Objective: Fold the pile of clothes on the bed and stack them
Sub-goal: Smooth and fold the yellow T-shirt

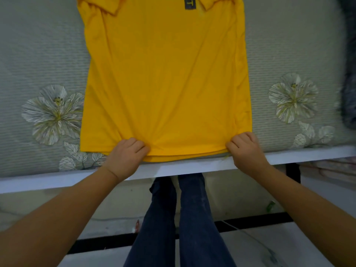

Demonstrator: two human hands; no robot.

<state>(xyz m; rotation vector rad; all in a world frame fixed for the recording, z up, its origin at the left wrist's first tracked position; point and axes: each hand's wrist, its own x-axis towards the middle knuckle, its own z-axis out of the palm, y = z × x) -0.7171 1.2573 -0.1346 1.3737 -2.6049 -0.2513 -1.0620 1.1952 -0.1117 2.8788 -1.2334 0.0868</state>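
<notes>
Up top, yellow shirt (165, 74) collar is cropped.

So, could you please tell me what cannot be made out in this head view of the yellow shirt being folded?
- yellow shirt: collar and shoulders cut off by the top edge.
- Fingertips of the left hand and right hand: curled into the hem, hidden.
- dark item on the bed: blurred, cut off by the right edge.
- Rest of the clothes pile: outside the view.
</notes>
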